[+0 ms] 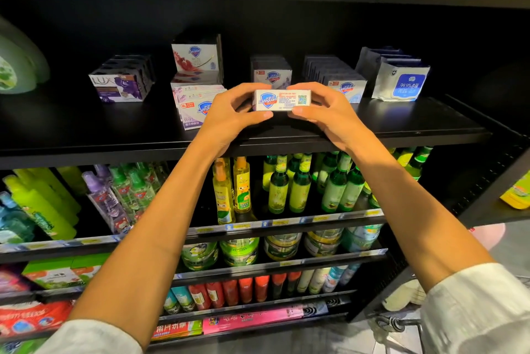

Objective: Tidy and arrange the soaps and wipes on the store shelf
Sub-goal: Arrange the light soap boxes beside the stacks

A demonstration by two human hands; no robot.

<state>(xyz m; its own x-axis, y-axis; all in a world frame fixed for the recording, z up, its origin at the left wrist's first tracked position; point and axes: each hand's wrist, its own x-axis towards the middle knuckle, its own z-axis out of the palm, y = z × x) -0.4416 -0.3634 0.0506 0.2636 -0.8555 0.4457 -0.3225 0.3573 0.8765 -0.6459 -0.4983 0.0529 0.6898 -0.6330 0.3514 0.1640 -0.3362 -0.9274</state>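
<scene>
While both hands grasp it, the white Safeguard soap box (282, 99) sits just above the black shelf (401, 121), near its front edge. The left hand (229, 115) pinches its left end, the right hand (327, 112) its right. Wipes packs (400, 82) stand far right.

Both my arms reach forward and up, forearms bare, white sleeves pushed back near the elbows. The arms converge toward the middle, above the shelf's (401, 124) front edge. My left hand (229, 115) grips the left end of a soap box (282, 100): fingers curled over its top, thumb under its lower edge. My right hand (329, 112) mirrors this on the right end, fingers over the top, thumb pressed beneath. The two thumb tips lie near each other under the box. Both wrists are bent slightly upward.
</scene>
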